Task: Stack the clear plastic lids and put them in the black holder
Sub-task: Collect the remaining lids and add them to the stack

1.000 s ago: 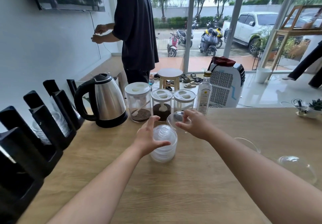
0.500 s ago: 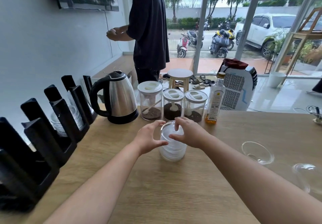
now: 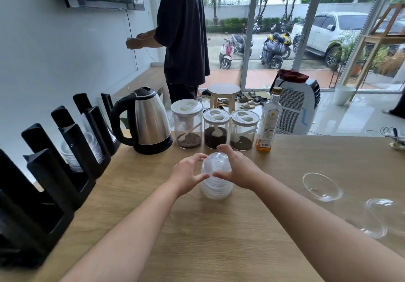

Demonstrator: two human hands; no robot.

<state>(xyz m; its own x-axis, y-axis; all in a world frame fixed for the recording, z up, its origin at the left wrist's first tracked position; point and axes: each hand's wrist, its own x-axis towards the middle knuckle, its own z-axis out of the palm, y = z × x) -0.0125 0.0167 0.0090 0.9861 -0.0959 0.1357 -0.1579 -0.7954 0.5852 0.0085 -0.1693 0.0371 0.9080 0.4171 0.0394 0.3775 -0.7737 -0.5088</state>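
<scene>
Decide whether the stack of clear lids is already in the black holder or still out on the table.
Out. The stack of clear lids stands on the table, with the left hand and right hand around it, apart from the black holder.

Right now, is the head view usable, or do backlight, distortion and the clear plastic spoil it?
Head view: usable; bright windows backlight the room, yet the table is evenly lit. Wide-angle bending shows at the black holder and window frames. The lid stack between the left hand and right hand reads clearly; the loose clear lids at right show mainly by rim glints.
</scene>
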